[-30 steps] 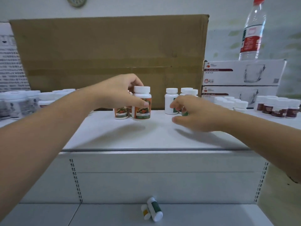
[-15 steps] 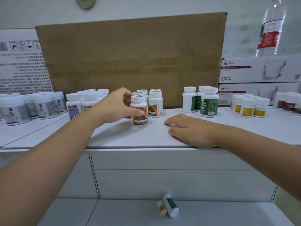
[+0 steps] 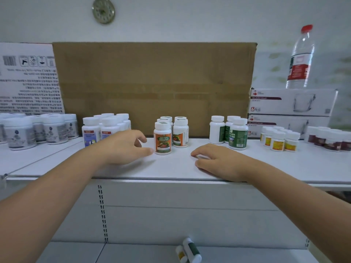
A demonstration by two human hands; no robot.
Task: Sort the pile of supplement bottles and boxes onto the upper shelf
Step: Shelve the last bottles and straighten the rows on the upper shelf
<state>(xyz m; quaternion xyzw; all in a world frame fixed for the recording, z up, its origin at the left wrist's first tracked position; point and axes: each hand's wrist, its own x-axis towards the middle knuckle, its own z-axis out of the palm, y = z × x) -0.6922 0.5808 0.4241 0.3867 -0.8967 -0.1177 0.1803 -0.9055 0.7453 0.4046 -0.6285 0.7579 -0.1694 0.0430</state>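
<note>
Orange-label bottle [image 3: 162, 139] stands upright on our upper shelf [image 3: 171, 168], at the front of its matching group. Our left hand [image 3: 123, 147] lies slack just left of it, thumb close by the base, grasping nothing. Our right hand [image 3: 218, 160] rests on the shelf nearer the edge, fingers loosely bent, empty too. Green-label bottles [image 3: 238, 136] sit grouped to the right, yellow-label bottles [image 3: 277, 142] further right. We reckon it's nearly done: two bottles [image 3: 190, 251] lie on the lower shelf [image 3: 133, 253], yet to go up.
</note>
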